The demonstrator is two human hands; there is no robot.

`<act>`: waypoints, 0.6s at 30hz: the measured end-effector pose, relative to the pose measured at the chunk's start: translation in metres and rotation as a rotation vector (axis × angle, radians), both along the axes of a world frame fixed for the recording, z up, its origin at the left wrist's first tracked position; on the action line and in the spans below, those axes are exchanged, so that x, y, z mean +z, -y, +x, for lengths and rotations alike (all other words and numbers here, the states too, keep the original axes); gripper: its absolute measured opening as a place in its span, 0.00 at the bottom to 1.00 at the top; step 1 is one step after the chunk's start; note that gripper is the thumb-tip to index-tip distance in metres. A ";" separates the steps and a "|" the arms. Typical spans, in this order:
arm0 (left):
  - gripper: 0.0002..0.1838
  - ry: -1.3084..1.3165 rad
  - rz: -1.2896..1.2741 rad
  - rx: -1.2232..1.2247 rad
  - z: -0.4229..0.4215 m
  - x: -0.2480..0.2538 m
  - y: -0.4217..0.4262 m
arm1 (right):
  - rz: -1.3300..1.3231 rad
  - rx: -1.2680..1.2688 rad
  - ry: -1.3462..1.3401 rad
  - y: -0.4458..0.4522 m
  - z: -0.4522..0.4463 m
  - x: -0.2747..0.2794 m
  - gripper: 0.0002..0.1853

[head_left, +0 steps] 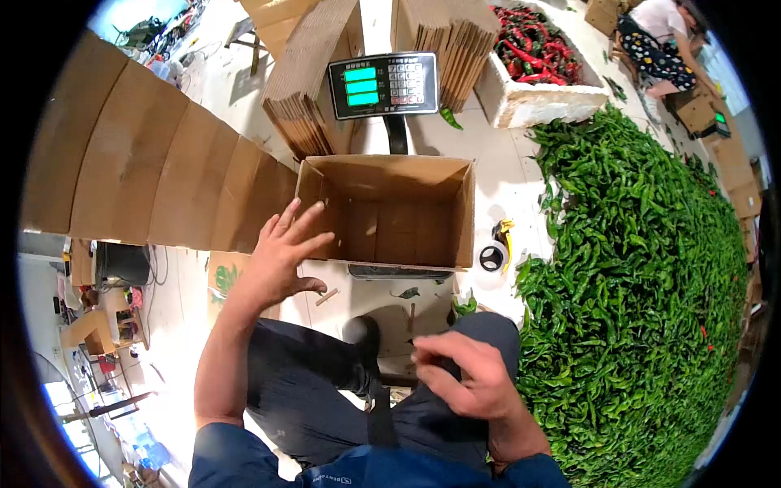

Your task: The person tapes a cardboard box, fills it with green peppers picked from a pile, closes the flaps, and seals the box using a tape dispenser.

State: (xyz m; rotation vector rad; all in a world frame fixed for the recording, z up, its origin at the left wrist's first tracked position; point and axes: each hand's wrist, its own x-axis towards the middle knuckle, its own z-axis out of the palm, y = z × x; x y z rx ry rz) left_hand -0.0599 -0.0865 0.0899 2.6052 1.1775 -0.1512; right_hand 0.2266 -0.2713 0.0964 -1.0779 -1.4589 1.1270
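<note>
An upright cardboard box (390, 171) stands with its top facing me, on the platform of a digital scale (399, 273). The scale's display (384, 84) glows green behind it. Its inside shows bare cardboard. My left hand (285, 256) is beside the box's left front corner, fingers spread and holding nothing; I cannot tell if a fingertip touches the rim. Over my lap is my right hand (468, 378), loosely curled, with a gap between thumb and forefinger and nothing visible in it.
A large heap of green chili peppers (634, 293) fills the right side. A white foam crate (529, 102) holds red peppers. Folded cardboard (313, 81) stands behind; a row of boxes (154, 154) lines the left. A yellow tape dispenser (503, 240) lies right. Another person (663, 41) sits far right.
</note>
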 end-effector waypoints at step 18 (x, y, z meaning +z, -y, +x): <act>0.11 -0.065 -0.182 0.036 -0.020 -0.045 -0.013 | -0.155 -0.007 -0.112 -0.004 0.005 0.003 0.18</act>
